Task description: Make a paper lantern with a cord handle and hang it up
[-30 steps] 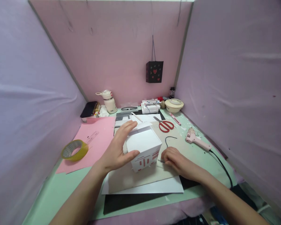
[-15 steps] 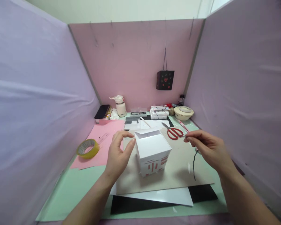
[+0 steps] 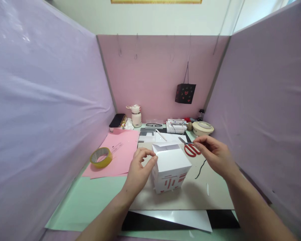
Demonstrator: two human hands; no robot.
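Note:
A white paper box [image 3: 174, 160] with red cut-out shapes on its front stands upright on the beige board, its top lid lifted at the back so that a gap shows. My left hand [image 3: 142, 165] pinches the upper left edge of this box between thumb and forefinger. To the right of the box and above the board, my right hand [image 3: 215, 155] is closed in a pinch on a dark cord. The cord [image 3: 200, 170] dangles below the fingers with its lower end loose. Red-handled scissors [image 3: 190, 150] lie behind the box, partly covered by my right fingertips.
Yellow tape [image 3: 101, 163] sits on pink paper [image 3: 122, 152] at left. A bottle [image 3: 136, 117], glasses [image 3: 154, 125], a pen stack [image 3: 176, 126] and a round cream container [image 3: 203, 129] line the back. A black decorated box [image 3: 185, 93] hangs from the pink wall. Purple sheeting borders both sides.
My right hand has moved left and slightly upward with the cord, closer to the box and over the scissors. My left hand stays at the box's edge. The camera view has shifted.

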